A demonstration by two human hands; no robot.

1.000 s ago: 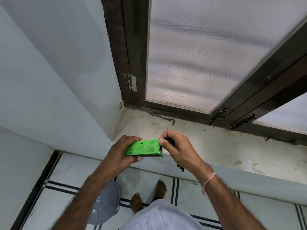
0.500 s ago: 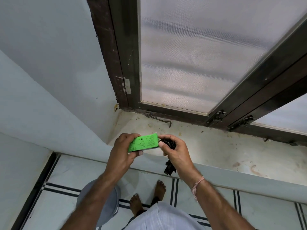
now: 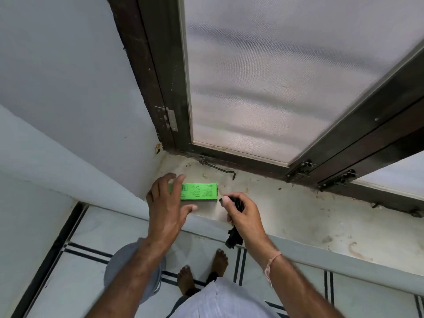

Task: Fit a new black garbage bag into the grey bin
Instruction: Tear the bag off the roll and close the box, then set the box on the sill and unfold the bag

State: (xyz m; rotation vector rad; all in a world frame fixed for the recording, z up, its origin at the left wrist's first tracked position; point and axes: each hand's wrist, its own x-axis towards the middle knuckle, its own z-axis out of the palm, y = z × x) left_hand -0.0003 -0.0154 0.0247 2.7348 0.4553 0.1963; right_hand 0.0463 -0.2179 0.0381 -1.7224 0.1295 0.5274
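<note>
So we were barely begun: our right hand [image 3: 243, 213] clutched the folded black bag [image 3: 235, 236], our left hand [image 3: 168, 203] lay spread open over the green box [image 3: 202, 191] on the sill [image 3: 298, 216]. Unfolding and lining the grey bin [image 3: 135, 274] below remained.

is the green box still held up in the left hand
No, the green box lies on the window sill, with the open left hand spread above its left end.
</note>
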